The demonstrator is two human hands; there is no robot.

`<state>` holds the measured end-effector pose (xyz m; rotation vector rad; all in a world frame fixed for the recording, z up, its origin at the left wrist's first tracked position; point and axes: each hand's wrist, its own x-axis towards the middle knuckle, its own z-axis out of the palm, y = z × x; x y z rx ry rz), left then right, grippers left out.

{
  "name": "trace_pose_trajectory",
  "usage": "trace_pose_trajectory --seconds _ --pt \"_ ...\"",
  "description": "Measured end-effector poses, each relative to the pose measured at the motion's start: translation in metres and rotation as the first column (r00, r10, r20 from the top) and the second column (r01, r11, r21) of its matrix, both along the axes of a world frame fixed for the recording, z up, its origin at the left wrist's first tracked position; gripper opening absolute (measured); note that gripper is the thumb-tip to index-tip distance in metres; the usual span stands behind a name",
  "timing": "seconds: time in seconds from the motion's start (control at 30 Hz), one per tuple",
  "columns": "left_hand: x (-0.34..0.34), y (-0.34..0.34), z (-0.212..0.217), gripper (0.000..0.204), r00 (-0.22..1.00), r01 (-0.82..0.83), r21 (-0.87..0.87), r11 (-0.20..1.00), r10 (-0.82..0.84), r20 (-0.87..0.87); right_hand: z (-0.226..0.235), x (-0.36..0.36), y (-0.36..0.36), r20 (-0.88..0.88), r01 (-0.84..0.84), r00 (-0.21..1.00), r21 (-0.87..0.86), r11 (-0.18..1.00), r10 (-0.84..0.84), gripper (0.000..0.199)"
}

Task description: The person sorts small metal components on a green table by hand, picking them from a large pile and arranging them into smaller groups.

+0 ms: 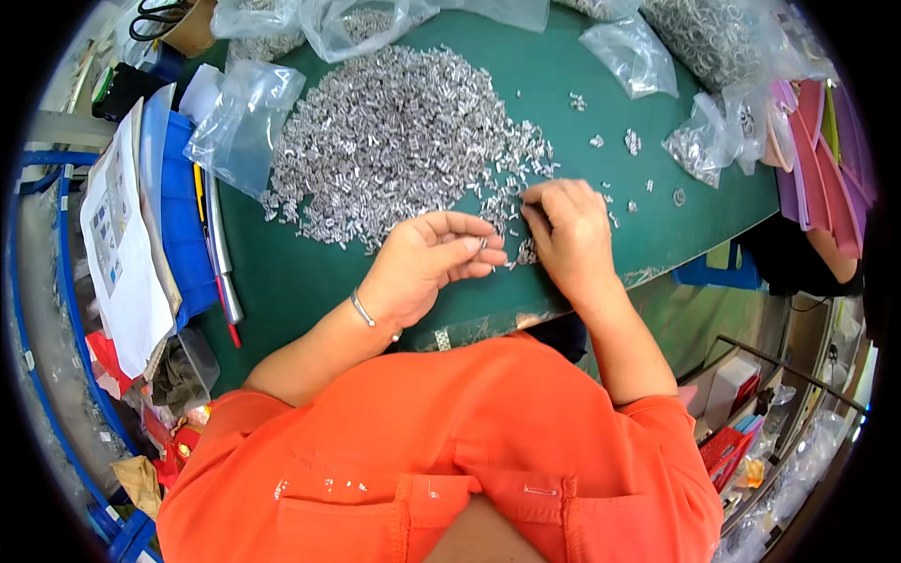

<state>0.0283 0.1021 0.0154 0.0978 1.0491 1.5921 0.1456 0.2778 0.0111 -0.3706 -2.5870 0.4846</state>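
A large heap of small silver metal clips (385,141), many of them U-shaped, covers the middle of the green table (554,75). In front of the heap my left hand (427,258), with a metal bangle at its wrist, pinches a small metal clip (484,243) between thumb and forefinger. My right hand (571,230) reaches down at the heap's right edge, thumb and forefinger close together among loose clips. Whatever lies between those fingertips is too small to make out. A few more clips (526,251) lie between my two hands.
Clear plastic bags (246,122) lie left of the heap, others (633,56) at the far right. A large bag of metal rings (704,42) stands at the back right. Blue bins (183,216), pens and papers (122,244) line the left edge. Pink folders (818,159) stand right.
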Motion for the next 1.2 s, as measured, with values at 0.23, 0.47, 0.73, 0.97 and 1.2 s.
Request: trace_pose_trajectory --seconds 0.23,0.47,0.73,0.97,1.2 --pt "-0.002 0.0 -0.002 0.023 0.998 -0.03 0.036 0.999 0.032 -0.062 0.007 0.011 0.005 -0.085 -0.031 0.996 -0.189 0.981 0.015 0.018" --pt "-0.001 -0.001 -0.001 0.016 0.991 -0.106 -0.017 0.994 0.104 -0.088 0.031 0.066 0.019 0.11 -0.136 0.969 -0.502 0.854 0.219 0.016" --pt "-0.001 -0.003 -0.002 0.014 0.994 -0.079 0.005 0.997 0.079 -0.081 0.018 0.081 0.006 0.078 -0.059 0.992 -0.408 0.911 0.099 0.013" --pt "0.0 0.0 -0.001 0.015 0.994 -0.079 0.013 0.997 0.08 -0.08 0.011 0.084 0.003 0.048 -0.05 0.996 -0.393 0.918 0.075 0.018" --pt "0.001 -0.001 -0.002 0.014 0.994 -0.08 0.001 0.997 0.08 -0.074 0.001 0.088 -0.006 0.016 -0.102 0.993 -0.346 0.933 0.114 0.016"
